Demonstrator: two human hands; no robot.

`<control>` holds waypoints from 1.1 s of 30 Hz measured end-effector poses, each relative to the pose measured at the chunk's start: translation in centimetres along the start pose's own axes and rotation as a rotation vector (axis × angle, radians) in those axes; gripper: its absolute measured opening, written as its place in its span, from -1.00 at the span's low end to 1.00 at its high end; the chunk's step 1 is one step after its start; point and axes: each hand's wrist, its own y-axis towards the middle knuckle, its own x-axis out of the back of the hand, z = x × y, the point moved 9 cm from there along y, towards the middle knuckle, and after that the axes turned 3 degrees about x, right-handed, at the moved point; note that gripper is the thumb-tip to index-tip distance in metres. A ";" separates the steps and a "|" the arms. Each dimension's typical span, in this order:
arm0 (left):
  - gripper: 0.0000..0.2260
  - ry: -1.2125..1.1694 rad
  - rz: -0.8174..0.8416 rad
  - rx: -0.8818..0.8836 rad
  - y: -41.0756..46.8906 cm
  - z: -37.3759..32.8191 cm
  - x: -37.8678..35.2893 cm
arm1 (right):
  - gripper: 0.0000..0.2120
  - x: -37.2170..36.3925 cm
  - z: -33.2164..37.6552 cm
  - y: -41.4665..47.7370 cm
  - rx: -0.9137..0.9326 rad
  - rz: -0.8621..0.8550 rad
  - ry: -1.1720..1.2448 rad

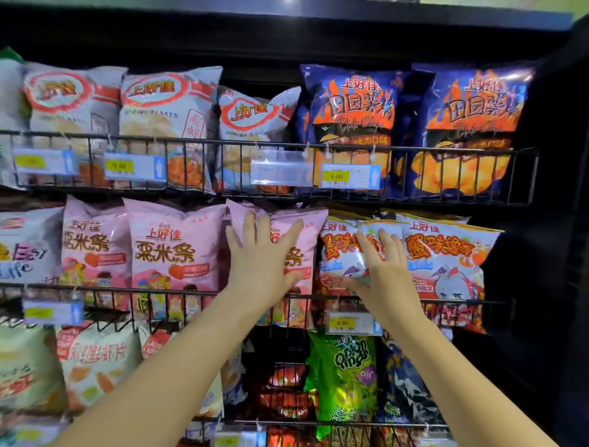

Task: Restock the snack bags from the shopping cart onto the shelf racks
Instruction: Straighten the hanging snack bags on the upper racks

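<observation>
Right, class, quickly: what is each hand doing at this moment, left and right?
Left hand: open, pressed flat on the pink bag.
Right hand: open, touching the white bag.

Before you, a black canopy [287,22] spans the top of your view, a bright spot of light [288,2] glaring at its upper edge. A black side panel [561,223] closes your right; pale green wall [582,9] shows in the corner above.
</observation>
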 end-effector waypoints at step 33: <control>-0.36 -0.059 -0.283 -0.076 13.1 -11.0 11.2 | -0.41 20.9 -10.3 12.9 0.144 -0.344 -0.007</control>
